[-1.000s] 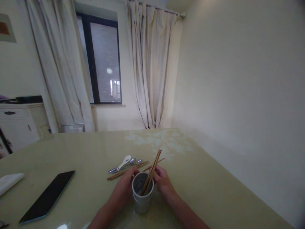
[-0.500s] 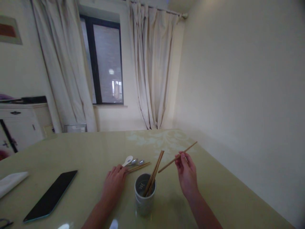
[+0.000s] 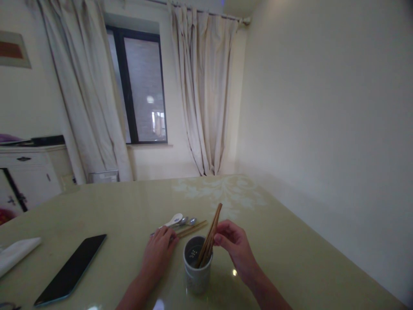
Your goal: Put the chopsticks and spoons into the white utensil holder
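A pale ceramic cup [image 3: 198, 282] with drain holes in its bottom stands between my hands. Several wooden chopsticks [image 3: 209, 234] lean in it against the right side of the rim. My right hand [image 3: 237, 247] is at their right, thumb and forefinger closed on a chopstick in the bunch; the contact is partly hidden. Left of the cup, my left hand [image 3: 159, 249] lies with its fingers over the handle ends of a white spoon [image 3: 176, 218], metal spoons [image 3: 192, 221] and loose chopsticks [image 3: 192, 228] on the table. Its fingertips are partly hidden.
A black tablet-like slab [image 3: 72, 269] lies on the glossy green table [image 3: 129, 206], with a folded white item [image 3: 19, 254] farther left. The wall [image 3: 322, 150] runs along the table's right side. Curtains [image 3: 203, 94] and a window stand behind.
My right hand has moved left and down to the cup, bringing its chopstick in among the others. My left hand stays by the spoons. The view has shifted slightly.
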{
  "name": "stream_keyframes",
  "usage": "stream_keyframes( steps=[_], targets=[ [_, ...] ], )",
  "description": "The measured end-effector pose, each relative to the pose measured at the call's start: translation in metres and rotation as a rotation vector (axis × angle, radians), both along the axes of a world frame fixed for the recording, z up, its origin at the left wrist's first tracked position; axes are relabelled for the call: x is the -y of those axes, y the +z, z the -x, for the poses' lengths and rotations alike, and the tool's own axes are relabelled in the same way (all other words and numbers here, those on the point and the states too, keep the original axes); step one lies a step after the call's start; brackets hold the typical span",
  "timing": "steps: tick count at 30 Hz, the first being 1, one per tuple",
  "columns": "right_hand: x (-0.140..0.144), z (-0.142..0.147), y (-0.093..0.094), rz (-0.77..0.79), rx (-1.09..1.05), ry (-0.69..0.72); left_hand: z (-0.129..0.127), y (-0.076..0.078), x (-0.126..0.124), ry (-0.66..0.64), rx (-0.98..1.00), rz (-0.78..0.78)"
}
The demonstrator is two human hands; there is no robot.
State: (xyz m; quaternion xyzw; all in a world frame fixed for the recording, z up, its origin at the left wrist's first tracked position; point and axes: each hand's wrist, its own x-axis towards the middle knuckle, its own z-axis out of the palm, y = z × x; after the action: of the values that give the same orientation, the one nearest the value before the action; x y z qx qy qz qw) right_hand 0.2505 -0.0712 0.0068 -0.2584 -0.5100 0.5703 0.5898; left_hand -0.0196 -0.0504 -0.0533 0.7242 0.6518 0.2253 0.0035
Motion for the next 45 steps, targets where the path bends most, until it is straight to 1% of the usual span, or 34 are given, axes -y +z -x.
stream_keyframes(
  steps=[3,6,8,10,13,15,17,19,21,25,27,29,31,34,36,37,39,41,43,45],
  targets=[
    [-0.002,0.002,-0.003,0.065,-0.06,-0.027,-0.004,0.001,0.001,-0.014,0.002,0.0],
    [-0.009,0.003,-0.014,0.171,-0.102,-0.096,-0.012,0.004,0.002,-0.065,0.012,0.066],
    [-0.017,0.005,-0.026,0.249,-0.044,-0.132,-0.019,0.007,0.003,-0.097,0.04,0.128],
    [-0.025,0.009,-0.04,0.319,0.068,-0.133,-0.027,0.01,0.005,-0.107,0.083,0.163],
    [-0.034,0.015,-0.056,0.353,0.197,-0.096,-0.038,0.013,0.008,-0.125,0.207,0.153],
    [-0.037,0.018,-0.061,0.329,0.202,-0.083,-0.044,0.014,0.011,-0.164,0.327,0.124],
    [-0.038,0.018,-0.061,0.301,0.178,-0.1,-0.048,0.014,0.013,-0.23,0.456,0.09],
    [-0.038,0.018,-0.06,0.291,0.161,-0.116,-0.049,0.015,0.015,-0.291,0.563,0.055],
    [-0.037,0.018,-0.057,0.286,0.151,-0.112,-0.05,0.017,0.018,-0.32,0.624,0.034],
    [-0.031,0.019,-0.049,0.193,0.11,-0.048,-0.049,0.02,0.021,-0.333,0.652,0.014],
    [-0.028,0.019,-0.041,0.145,0.113,-0.055,-0.048,0.02,0.021,-0.358,0.641,0.01],
    [-0.027,0.014,-0.032,0.098,0.118,-0.147,-0.045,0.019,0.019,-0.364,0.609,0.007],
    [-0.027,0.005,-0.021,0.035,0.101,-0.312,-0.038,0.016,0.015,-0.304,0.53,-0.021],
    [-0.03,-0.017,-0.006,-0.066,0.025,-0.559,-0.023,0.005,0.006,-0.152,0.286,-0.078],
    [-0.031,-0.032,0.002,-0.095,-0.068,-0.651,-0.014,-0.005,0.001,-0.071,0.103,-0.087],
    [-0.03,-0.039,0.006,-0.09,-0.127,-0.665,-0.011,-0.009,-0.001,-0.038,0.032,-0.086],
    [-0.028,-0.046,0.01,-0.056,-0.243,-0.638,-0.007,-0.014,-0.004,-0.001,-0.058,-0.07],
    [-0.024,-0.046,0.013,-0.024,-0.313,-0.571,-0.007,-0.014,-0.004,0.015,-0.092,-0.039],
    [-0.018,-0.04,0.014,-0.026,-0.304,-0.489,-0.009,-0.011,-0.003,0.007,-0.09,-0.009],
    [-0.011,-0.031,0.015,-0.058,-0.22,-0.398,-0.01,-0.007,-0.001,-0.008,-0.069,-0.001]
  ],
)
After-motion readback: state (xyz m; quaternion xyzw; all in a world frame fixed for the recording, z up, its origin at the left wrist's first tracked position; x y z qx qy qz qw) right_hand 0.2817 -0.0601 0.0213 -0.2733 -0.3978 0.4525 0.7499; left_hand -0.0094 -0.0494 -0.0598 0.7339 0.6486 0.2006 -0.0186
